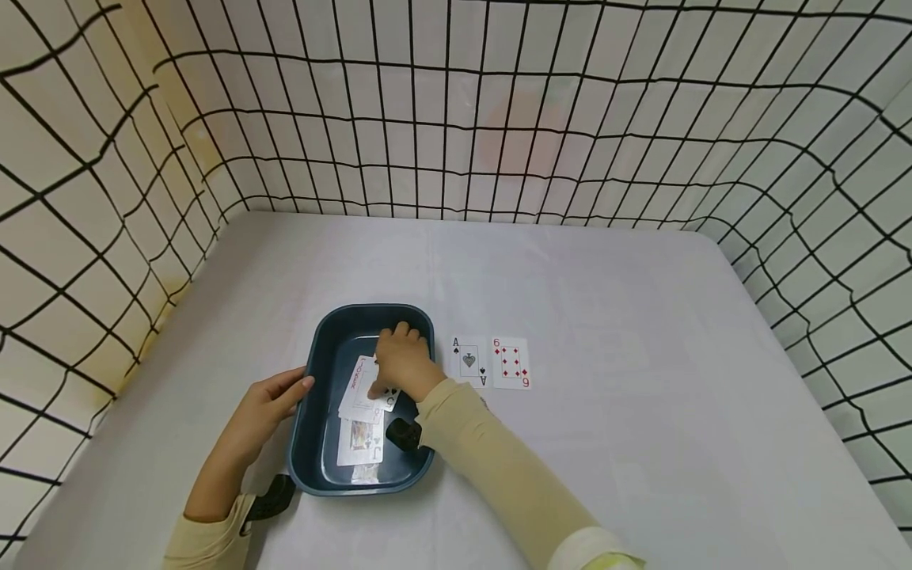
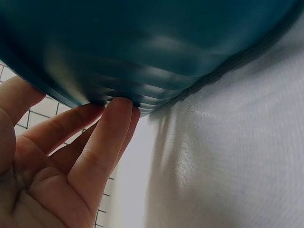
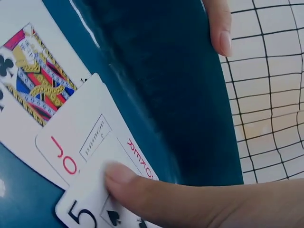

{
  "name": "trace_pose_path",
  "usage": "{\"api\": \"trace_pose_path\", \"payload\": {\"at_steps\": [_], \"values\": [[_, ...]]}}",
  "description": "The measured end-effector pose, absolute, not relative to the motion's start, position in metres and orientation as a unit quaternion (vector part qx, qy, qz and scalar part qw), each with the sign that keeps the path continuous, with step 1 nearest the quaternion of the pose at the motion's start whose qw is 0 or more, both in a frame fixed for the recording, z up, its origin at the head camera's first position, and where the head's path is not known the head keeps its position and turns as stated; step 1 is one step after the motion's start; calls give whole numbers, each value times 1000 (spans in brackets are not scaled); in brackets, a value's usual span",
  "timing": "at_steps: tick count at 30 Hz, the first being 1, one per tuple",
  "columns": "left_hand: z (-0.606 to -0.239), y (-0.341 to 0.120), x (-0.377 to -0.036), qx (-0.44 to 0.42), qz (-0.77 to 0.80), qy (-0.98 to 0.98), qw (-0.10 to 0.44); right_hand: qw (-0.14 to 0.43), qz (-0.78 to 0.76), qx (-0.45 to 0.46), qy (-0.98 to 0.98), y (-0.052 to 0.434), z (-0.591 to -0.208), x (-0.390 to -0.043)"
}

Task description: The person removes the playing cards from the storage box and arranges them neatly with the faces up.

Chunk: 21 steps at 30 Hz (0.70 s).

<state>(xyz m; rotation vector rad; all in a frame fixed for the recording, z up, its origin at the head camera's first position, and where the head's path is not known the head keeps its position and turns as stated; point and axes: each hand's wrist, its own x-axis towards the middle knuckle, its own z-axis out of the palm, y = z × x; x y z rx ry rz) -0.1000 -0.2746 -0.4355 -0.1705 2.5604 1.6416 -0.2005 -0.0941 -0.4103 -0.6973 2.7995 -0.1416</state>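
Note:
My left hand (image 1: pixel 274 404) is at the left side of a dark blue plastic bin (image 1: pixel 302 443), its thumb at the rim. In the left wrist view, nearly straight fingers (image 2: pixel 102 137) touch the outer wall. Inside the bin, my right hand (image 1: pixel 406 364) is over the cards, with its thumb on a five of spades (image 3: pixel 80 211); its other fingertips and any hold underneath are hidden. That card overlaps a joker (image 3: pixel 71 147), which partly covers a jack of clubs (image 3: pixel 40 78). A black wrist camera (image 1: pixel 404 435) hangs over the bin's right part.
An ace of spades (image 1: pixel 468 362) and a six of diamonds (image 1: pixel 511 363) lie face up, side by side, right of the bin. White cloth covers the table (image 1: pixel 641 380). Black netting (image 1: pixel 442 119) over pale walls encloses the back and sides.

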Motion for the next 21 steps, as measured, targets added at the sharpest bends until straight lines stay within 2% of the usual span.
{"api": "trace_pose_path", "payload": {"at_steps": [14, 21], "values": [[-433, -275, -101, -60, 542, 837, 52, 195, -353, -287, 869, -76, -396, -220], [-436, -276, -101, -56, 540, 838, 51, 197, -441, -293, 826, -61, -393, -228]]}}
